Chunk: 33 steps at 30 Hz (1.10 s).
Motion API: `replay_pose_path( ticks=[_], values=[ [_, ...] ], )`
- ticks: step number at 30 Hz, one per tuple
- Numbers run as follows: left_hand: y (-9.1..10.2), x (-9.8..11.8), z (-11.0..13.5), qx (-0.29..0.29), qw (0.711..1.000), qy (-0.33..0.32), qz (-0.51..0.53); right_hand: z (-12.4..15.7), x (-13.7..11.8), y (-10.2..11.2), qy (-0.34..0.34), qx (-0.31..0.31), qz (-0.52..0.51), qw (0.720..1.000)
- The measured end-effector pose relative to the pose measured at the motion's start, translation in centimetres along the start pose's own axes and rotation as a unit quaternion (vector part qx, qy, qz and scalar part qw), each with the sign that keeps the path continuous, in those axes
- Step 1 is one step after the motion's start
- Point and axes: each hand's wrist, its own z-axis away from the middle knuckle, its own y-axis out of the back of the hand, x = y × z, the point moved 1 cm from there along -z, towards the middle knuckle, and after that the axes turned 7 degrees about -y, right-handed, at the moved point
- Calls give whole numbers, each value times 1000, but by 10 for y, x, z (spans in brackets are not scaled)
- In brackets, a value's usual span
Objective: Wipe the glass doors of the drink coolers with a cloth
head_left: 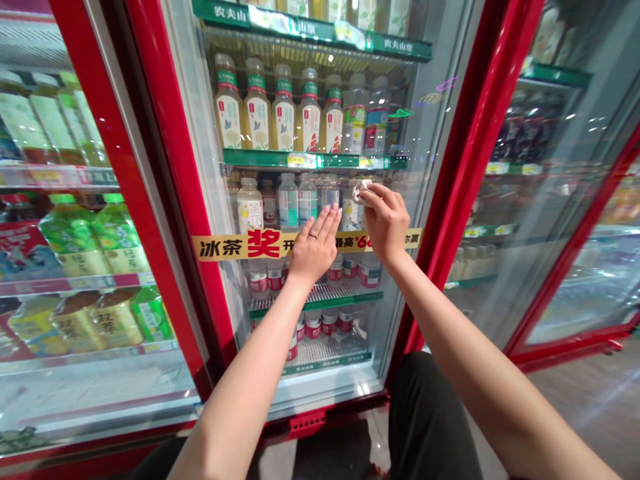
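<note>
nearest me is my dark-clad knee (425, 417), with both bare forearms reaching up past it. my left hand (314, 252) is spread with straight fingers, palm toward the door, grasping nothing; it looks pressed flat over the yellow strip (220, 247), covering part of its lettering. a little higher and to the right, my right hand (389, 220) is pinching a small shiny wad (361, 191) between thumb and fingertips. the wad pokes out at the tips, on the side toward my left hand and above the strip; whether it is tissue or film i cannot tell. i judge it light, soft and easily crushed, perhaps slippery if it is film, so a fingertip pinch at its bunched edge should be enough. just beyond is the glass door (425, 143), which i expect to be stiff, smooth and slick under a flat palm, with little to grip. farthest off, behind the glass, stand the shelved bottles (285, 123).
</note>
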Motion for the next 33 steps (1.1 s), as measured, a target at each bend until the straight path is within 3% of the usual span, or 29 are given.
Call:
replay_pose_path(
  ticks=[6,13,18,23,29,33],
  values=[
    [1,0,-1,-5,999,2,36,10,3,17,51,-52,-2,997],
    [2,-3,0,-12,999,-14,39,-4,2,6,-28,-2,-24,999],
    [0,-6,2,-15,999,-22,26,-2,-11,6,21,-42,-12,999],
    [1,-10,11,-17,999,-38,4,6,-2,19,41,-53,5,998],
    [20,-28,26,-15,995,-91,-26,-7,-8,2,-7,12,-31,999],
    [37,-46,35,0,999,-36,-37,-1,-24,-5,25,-11,-53,998]
  ],
)
